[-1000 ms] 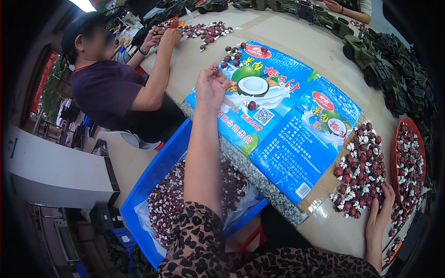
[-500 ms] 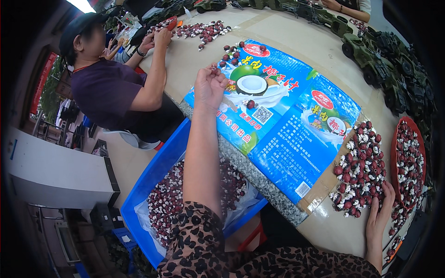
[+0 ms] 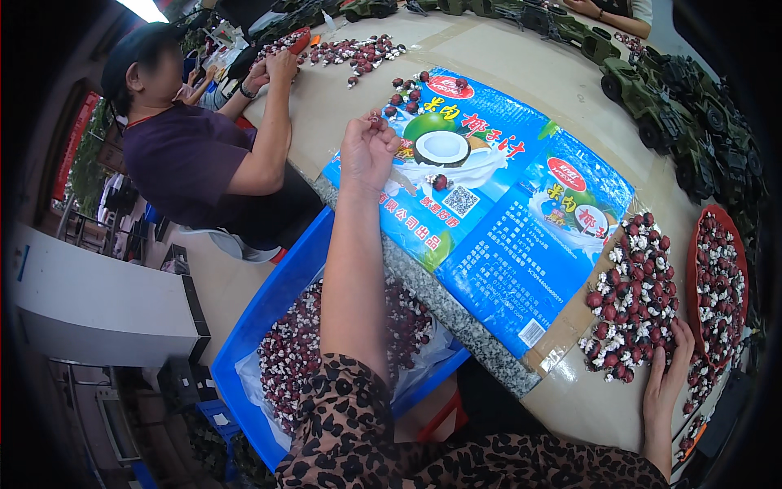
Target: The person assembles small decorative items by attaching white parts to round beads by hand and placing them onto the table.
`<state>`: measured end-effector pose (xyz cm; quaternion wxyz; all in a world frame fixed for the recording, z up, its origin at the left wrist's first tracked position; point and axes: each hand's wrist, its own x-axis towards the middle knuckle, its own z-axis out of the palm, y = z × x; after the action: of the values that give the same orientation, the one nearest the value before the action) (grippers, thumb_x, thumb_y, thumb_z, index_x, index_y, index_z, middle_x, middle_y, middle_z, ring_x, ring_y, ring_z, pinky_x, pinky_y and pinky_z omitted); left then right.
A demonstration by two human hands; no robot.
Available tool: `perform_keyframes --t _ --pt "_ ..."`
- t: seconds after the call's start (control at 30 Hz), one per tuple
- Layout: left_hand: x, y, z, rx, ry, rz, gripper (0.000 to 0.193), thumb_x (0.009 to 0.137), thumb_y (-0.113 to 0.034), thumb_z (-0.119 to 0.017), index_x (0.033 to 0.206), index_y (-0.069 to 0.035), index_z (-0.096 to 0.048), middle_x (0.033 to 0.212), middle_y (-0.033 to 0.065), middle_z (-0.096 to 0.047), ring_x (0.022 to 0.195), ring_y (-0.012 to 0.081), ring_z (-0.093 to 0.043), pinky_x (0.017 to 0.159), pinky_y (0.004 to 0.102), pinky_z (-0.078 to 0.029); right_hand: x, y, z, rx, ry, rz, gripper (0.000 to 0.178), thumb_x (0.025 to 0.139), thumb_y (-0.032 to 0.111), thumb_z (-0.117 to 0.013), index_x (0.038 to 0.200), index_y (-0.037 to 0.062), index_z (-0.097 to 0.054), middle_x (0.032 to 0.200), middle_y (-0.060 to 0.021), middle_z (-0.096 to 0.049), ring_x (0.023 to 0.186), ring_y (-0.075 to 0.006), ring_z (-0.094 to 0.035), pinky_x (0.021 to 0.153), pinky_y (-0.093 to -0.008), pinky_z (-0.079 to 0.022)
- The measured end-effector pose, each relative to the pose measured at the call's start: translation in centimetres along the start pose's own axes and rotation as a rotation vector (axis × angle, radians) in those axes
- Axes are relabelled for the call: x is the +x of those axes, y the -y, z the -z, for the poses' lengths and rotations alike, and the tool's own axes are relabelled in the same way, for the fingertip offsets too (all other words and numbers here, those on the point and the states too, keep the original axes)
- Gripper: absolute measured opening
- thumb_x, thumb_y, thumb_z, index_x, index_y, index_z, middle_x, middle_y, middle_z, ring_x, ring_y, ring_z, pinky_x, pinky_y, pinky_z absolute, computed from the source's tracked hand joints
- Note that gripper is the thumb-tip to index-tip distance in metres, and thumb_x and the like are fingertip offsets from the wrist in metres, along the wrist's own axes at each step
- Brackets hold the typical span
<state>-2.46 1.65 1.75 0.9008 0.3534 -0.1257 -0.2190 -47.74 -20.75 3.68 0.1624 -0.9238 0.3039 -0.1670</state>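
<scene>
The left grip pinches a dark-red bead above blue cardboard, while the loosely spread right grip seemingly corrals the bead pile beside it.

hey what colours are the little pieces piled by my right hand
Mostly dark red and white; the little pieces show best in the head view.

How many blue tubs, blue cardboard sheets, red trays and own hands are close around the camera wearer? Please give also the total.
Blue tub: 1
Blue cardboard sheet: 1
Red tray: 1
Own hands (left hand, right hand): 2
Total: 5
</scene>
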Motion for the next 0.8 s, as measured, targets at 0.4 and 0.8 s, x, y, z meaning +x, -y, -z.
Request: perform_keyframes --t 0.4,0.8 --pt "-0.13 -0.06 -0.12 -0.002 -0.007 -0.003 0.010 0.073 -0.010 -0.045 0.080 -0.002 -0.046 0.068 0.0038 -0.037 0.057 0.0125 -0.034 0.050 0.0246 -0.031 -0.01 0.18 0.04 0.005 -0.004 0.011 0.033 0.087 0.015 -0.039 0.116 -0.0015 -0.039 0.121 -0.0186 -0.037 0.113 -0.0307 -0.036 0.095 -0.0373 -0.026" --pt "0.02 -0.01 0.05 -0.003 -0.005 0.000 0.012 0.073 -0.011 -0.045 0.082 -0.002 -0.047 0.069 0.0037 -0.038 0.057 0.0125 -0.035 0.050 0.0243 -0.032 -0.06 -0.02 -0.06 0.010 -0.003 0.002 0.034 0.087 0.015 -0.039 0.116 -0.0011 -0.039 0.121 -0.0183 -0.037 0.113 -0.0307 -0.036 0.095 -0.0374 -0.027"
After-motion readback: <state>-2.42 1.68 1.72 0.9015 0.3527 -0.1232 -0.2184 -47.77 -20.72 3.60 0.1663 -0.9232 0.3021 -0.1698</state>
